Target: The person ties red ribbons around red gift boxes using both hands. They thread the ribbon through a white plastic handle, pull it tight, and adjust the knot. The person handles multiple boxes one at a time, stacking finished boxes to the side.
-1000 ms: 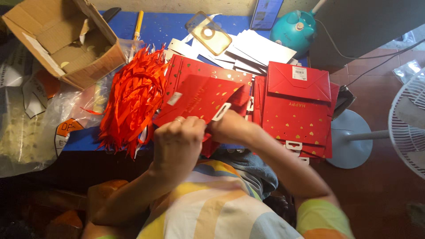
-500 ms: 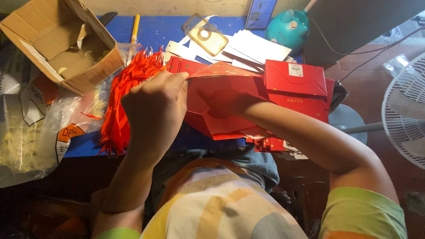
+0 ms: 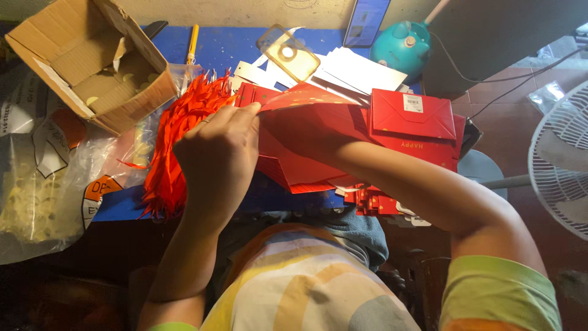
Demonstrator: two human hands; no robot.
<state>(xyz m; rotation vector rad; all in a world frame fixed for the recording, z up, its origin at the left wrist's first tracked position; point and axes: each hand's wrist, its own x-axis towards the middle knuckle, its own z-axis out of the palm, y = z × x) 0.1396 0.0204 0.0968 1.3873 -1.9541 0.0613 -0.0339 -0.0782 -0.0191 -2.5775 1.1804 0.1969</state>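
View from above a seated person working at a crowded blue table [image 3: 233,52]. In the middle of the frame the left hand [image 3: 217,153] is raised, its fingers pressed together on the upper edge of a red paper bag [image 3: 300,132] that is held open and lifted off the table. The right forearm runs in from the lower right and goes into the bag's mouth; the right hand is hidden inside, so I cannot tell how its fingers stand.

Just left of the left hand, a thick bunch of orange-red ribbons [image 3: 184,129] lies in a band running down to the table's near edge. In the upper left of the frame an open cardboard box [image 3: 92,61] sits tilted at the table's corner, with clear plastic bags [image 3: 43,178] spilling below it, past the table's left edge. A yellow pencil [image 3: 193,44] lies just right of the box.

Right of the bag, a stack of flat red bags [image 3: 413,122] reaches to the table's right side. Behind the bag, near the far edge, lie white cards [image 3: 361,70], a clear phone case [image 3: 288,54], a teal round gadget [image 3: 401,46] and a phone [image 3: 366,13] propped upright. A white fan [image 3: 560,165] stands at the right edge of the frame. Bare table shows only in a strip along the far edge and a patch near the lower ribbon ends.
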